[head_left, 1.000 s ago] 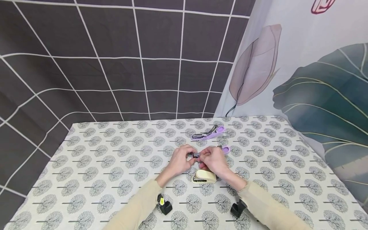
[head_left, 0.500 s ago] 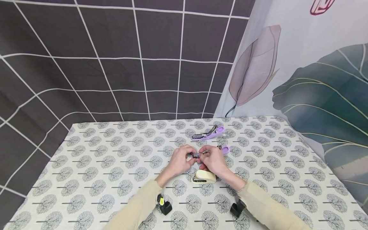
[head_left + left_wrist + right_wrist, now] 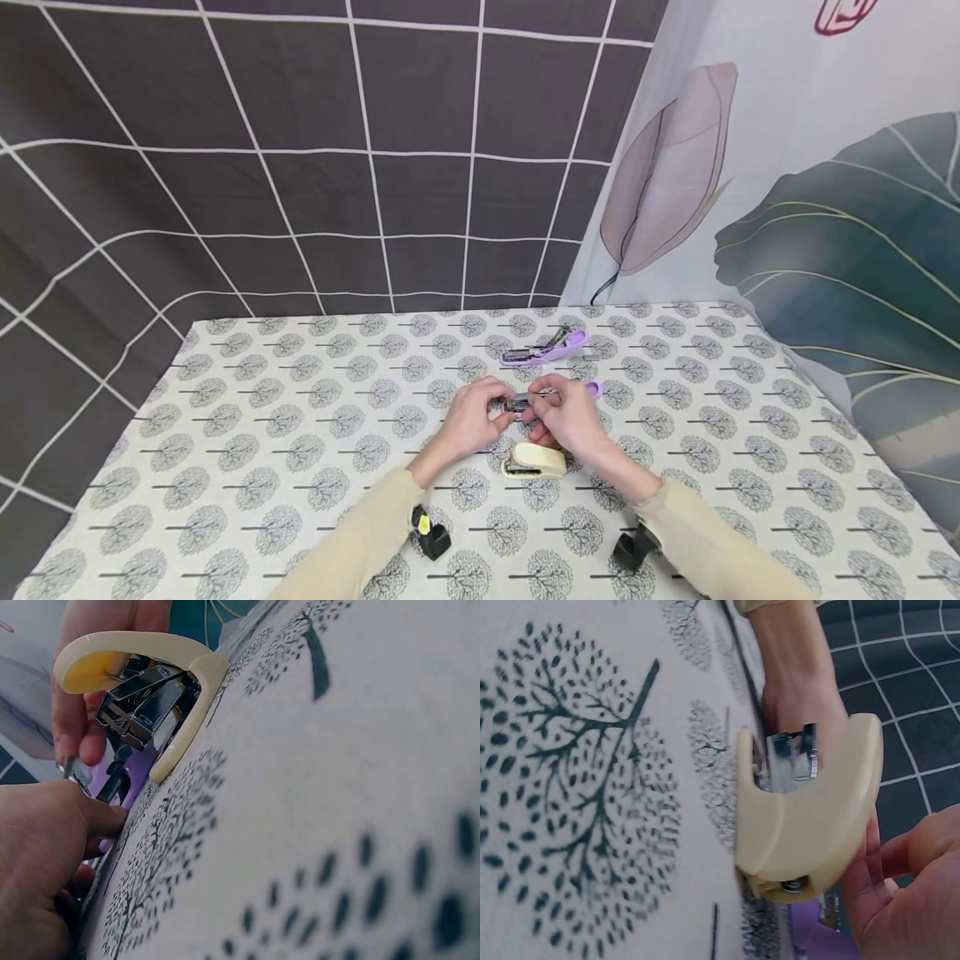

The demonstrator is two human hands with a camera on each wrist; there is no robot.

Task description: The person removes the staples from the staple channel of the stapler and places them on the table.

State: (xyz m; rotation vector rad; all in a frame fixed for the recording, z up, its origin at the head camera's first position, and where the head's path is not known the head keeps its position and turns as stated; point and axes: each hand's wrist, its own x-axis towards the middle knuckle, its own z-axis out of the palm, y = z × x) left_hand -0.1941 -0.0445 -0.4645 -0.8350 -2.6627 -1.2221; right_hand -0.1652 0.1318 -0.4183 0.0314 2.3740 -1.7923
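My left hand (image 3: 472,414) pinches the front end of a purple stapler (image 3: 595,389) lying opened on the cloth. My right hand (image 3: 567,417) is over the middle of that stapler, thumb and fingertips brought together. In the left wrist view, a small grey metal piece (image 3: 69,766) shows at the right fingertips; its exact kind is unclear. Just in front of both hands stands a cream stapler (image 3: 534,461). In the right wrist view, this cream stapler (image 3: 802,832) covers part of the hands' work, and only a bit of purple body (image 3: 814,930) shows behind it.
Farther back lies a second purple stapler (image 3: 543,348), opened, its metal magazine raised at an angle. The table is covered by a tree-print cloth (image 3: 300,450). A dark grid curtain (image 3: 420,200) hangs behind, with a leaf-print curtain (image 3: 825,250) at the right.
My right hand has drawn slightly to the right and its fingers have lifted a little, uncovering more of the near stapler's metal part. My left hand keeps its grip in place.
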